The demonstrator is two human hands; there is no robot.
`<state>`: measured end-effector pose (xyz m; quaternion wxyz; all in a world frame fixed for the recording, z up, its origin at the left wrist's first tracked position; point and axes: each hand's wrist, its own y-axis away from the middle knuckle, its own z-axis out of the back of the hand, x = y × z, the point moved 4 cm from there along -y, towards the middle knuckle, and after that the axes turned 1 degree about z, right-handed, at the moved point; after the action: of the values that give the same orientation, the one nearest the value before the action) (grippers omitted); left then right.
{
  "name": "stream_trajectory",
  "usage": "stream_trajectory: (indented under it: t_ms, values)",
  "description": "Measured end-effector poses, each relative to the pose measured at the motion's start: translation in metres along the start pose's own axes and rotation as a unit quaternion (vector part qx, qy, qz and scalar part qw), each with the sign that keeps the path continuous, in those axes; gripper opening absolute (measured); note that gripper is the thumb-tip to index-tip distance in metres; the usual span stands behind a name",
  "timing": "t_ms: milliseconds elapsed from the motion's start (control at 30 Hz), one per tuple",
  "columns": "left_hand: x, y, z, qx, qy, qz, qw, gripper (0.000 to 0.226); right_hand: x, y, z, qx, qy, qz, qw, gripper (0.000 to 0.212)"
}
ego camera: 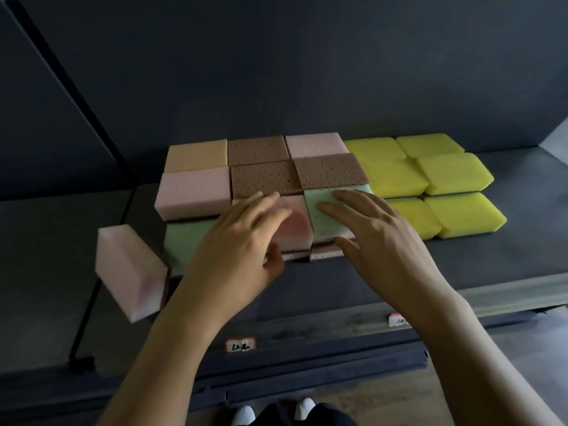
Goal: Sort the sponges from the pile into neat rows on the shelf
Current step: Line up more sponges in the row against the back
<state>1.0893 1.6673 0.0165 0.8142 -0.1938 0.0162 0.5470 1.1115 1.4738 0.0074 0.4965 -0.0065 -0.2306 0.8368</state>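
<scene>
Sponges lie in rows on a dark shelf (pixel 491 265). The left block holds orange, pink, brown and green sponges stacked two high; the right block is several yellow sponges (pixel 455 173). My left hand (pixel 242 244) rests with straight fingers on a pink sponge (pixel 295 222) in the front row, thumb at its front edge. My right hand (pixel 378 241) lies flat on the green sponge (pixel 325 216) beside it, thumb against its front side. A loose pink sponge (pixel 129 269) leans tilted at the shelf's left front corner, next to another green sponge (pixel 184 241).
A black upright post (pixel 89 302) stands at the left, where this shelf meets another. White price tags (pixel 241 344) sit on the shelf's front rail. Bare shelf surface lies in front of the yellow sponges. My shoes (pixel 246 415) show below on a wooden floor.
</scene>
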Motion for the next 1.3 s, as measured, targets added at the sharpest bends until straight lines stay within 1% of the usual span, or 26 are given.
stream_trajectory:
  t_ms: [133,333,667,867,1067,1300]
  values:
    - [-0.003,0.0,-0.004,-0.005,-0.018,-0.022,1.0,0.054,0.0,0.001,-0.002,0.002,0.002,-0.001,1.0,0.06]
    - [-0.004,-0.001,-0.005,-0.038,-0.017,-0.017,0.999,0.047,-0.001,0.0,0.001,0.002,-0.01,-0.018,1.0,0.063]
    - [-0.006,-0.004,-0.012,-0.044,-0.028,-0.028,0.998,0.043,-0.001,0.002,0.004,-0.006,0.002,-0.009,1.0,0.062]
    - [-0.007,-0.007,-0.014,-0.038,-0.045,-0.013,0.998,0.05,0.001,0.001,-0.001,0.004,0.008,-0.019,1.0,0.06]
    - [-0.008,-0.007,-0.012,-0.047,-0.046,-0.01,0.998,0.043,0.0,0.004,-0.006,0.0,0.0,-0.027,1.0,0.061]
    - [-0.012,-0.007,-0.007,-0.017,-0.058,0.005,0.998,0.052,-0.001,0.002,0.0,0.02,0.008,-0.011,1.0,0.061]
